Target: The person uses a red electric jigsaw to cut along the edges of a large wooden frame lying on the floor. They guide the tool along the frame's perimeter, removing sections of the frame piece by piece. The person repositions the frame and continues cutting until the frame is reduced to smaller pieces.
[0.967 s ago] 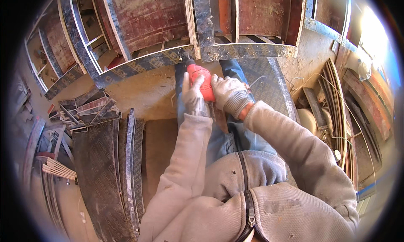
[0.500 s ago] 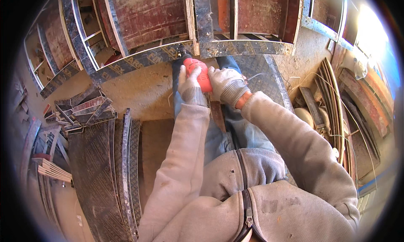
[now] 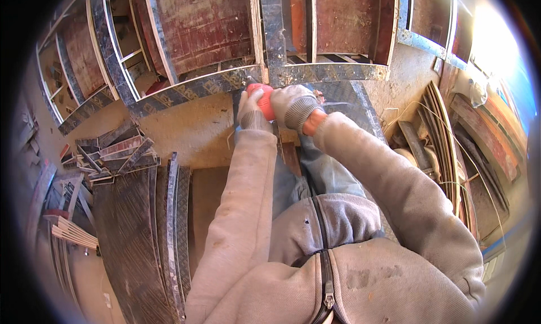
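Observation:
A red power drill [image 3: 262, 100] is held in both my gloved hands, its dark front end against the dark curved board [image 3: 194, 90] of the panel frame ahead. My left hand [image 3: 247, 106] is closed along the drill's left side. My right hand [image 3: 288, 103] closes on its right side and rear, covering much of the body. The contact point lies just left of the joint where two curved boards meet. Whether a bit or a screw sits at the tip is too small to tell.
Red-brown panels [image 3: 203, 28] with pale-edged ribs stand across the far side. Offcuts [image 3: 121, 149] are heaped at the left above stacked dark sheets [image 3: 124, 222]. Long curved strips [image 3: 445, 155] and a pale cord [image 3: 470, 155] lie at the right.
My right hand has rolled over and shifted a little up, hiding more of the drill. The drill's visible body looks shorter, and the view has shifted slightly.

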Demonstrator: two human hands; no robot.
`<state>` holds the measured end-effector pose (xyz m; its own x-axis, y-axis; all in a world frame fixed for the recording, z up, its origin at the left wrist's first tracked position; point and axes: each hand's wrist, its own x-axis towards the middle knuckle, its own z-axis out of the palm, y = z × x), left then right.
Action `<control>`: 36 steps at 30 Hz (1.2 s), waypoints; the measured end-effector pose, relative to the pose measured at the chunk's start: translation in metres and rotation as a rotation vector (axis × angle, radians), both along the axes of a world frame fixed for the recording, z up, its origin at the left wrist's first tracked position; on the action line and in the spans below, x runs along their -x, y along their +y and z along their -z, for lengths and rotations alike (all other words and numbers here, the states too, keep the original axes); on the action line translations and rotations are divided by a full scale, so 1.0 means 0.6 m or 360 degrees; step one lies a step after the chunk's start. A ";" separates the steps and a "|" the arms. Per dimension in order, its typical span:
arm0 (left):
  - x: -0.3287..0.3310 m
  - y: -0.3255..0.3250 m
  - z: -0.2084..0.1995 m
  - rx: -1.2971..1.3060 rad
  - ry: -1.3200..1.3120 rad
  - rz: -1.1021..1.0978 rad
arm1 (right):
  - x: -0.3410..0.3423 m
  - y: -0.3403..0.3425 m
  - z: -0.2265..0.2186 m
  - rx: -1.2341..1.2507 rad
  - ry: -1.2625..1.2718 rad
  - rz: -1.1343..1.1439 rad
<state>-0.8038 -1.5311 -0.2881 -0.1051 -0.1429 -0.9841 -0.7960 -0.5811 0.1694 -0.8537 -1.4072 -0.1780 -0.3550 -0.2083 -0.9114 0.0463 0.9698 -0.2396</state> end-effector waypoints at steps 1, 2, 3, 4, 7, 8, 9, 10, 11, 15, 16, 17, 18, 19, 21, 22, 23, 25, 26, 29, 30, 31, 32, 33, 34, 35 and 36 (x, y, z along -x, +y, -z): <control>0.000 -0.003 0.014 0.0014 -0.0022 -0.0020 | 0.005 -0.002 0.003 0.0011 0.0044 -0.0069; -0.003 -0.008 0.027 0.0027 -0.0050 -0.0042 | 0.007 -0.003 0.006 -0.0004 0.0072 -0.0148; -0.009 -0.009 0.038 0.0040 -0.0079 -0.0067 | 0.009 -0.004 0.009 0.0029 0.0076 -0.0137; -0.014 -0.020 0.047 -0.0129 0.0033 0.0209 | 0.009 -0.006 0.011 0.0040 0.0068 -0.0136; -0.036 -0.035 0.065 -0.0259 0.0274 0.0222 | 0.007 -0.009 0.016 0.0095 0.0015 -0.0288; -0.043 -0.045 0.067 -0.0283 0.0257 0.0246 | 0.006 -0.010 0.018 0.0070 -0.0159 -0.0407; -0.043 -0.049 0.076 -0.0201 0.0253 0.0351 | 0.006 -0.011 0.022 0.0068 -0.0071 -0.0367; -0.042 -0.056 0.081 -0.0516 0.0491 0.0331 | 0.006 -0.012 0.025 0.0086 -0.0008 -0.0333; -0.037 -0.060 0.089 -0.0479 0.0123 0.0229 | 0.005 -0.012 0.031 0.0104 0.0046 -0.0307; -0.007 -0.070 0.105 -0.0472 -0.0165 0.0068 | 0.008 -0.026 0.050 0.0214 0.0309 -0.0093; 0.001 -0.072 0.102 -0.0494 -0.0132 0.0096 | 0.009 -0.032 0.055 0.0147 0.0380 -0.0071; 0.011 -0.069 0.099 -0.0622 -0.0029 0.0115 | 0.012 -0.035 0.063 0.0058 0.0428 -0.0067; 0.014 -0.067 0.092 -0.0626 -0.0014 0.0114 | 0.012 -0.041 0.070 0.0096 0.0376 -0.0085; 0.017 -0.066 0.083 -0.0623 0.0023 0.0121 | 0.014 -0.044 0.078 0.0104 0.0399 -0.0074; 0.020 -0.060 0.064 -0.0576 0.0010 0.0104 | 0.017 -0.053 0.092 -0.0076 0.0257 0.0118; 0.023 -0.056 0.058 -0.0532 -0.0045 0.0083 | 0.020 -0.058 0.098 -0.0069 0.0135 0.0218; 0.024 -0.056 0.053 -0.0425 -0.0134 0.0058 | 0.020 -0.061 0.103 0.0037 -0.0050 0.0283; 0.026 -0.058 0.056 -0.0439 -0.0077 0.0102 | 0.022 -0.070 0.112 0.0069 -0.0116 0.0111; 0.025 -0.062 0.063 -0.0439 -0.0041 0.0154 | 0.023 -0.074 0.117 0.0004 -0.0139 0.0031; 0.009 -0.079 0.100 -0.0599 -0.0022 0.0173 | 0.011 -0.085 0.126 -0.0151 0.0135 0.0093; -0.001 -0.084 0.114 -0.0676 -0.0006 0.0142 | 0.002 -0.081 0.127 -0.0588 0.0101 0.0336; -0.015 -0.086 0.126 -0.0655 0.0043 0.0113 | -0.005 -0.087 0.130 -0.0902 0.0129 0.0421; -0.032 -0.085 0.136 -0.0622 0.0097 0.0083 | -0.019 -0.078 0.129 -0.0542 0.0139 0.0400; -0.049 -0.088 0.139 -0.0563 0.0145 0.0059 | -0.024 -0.084 0.132 -0.0221 0.0240 0.0122; -0.060 -0.081 0.144 -0.0501 0.0015 0.0033 | -0.040 -0.071 0.128 0.0018 0.0202 -0.0045; -0.076 -0.076 0.139 -0.0428 0.0102 -0.0058 | -0.040 -0.075 0.131 0.0029 0.0177 0.0119; -0.081 -0.064 0.138 -0.0381 0.0140 -0.0126 | -0.051 -0.060 0.127 0.0212 0.0155 -0.0294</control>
<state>-0.7551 -1.5694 -0.3709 -0.1897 0.0818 -0.9784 -0.7346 -0.6730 0.0862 -0.8232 -1.4429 -0.2540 -0.3846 -0.3936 -0.8350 -0.1583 0.9192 -0.3604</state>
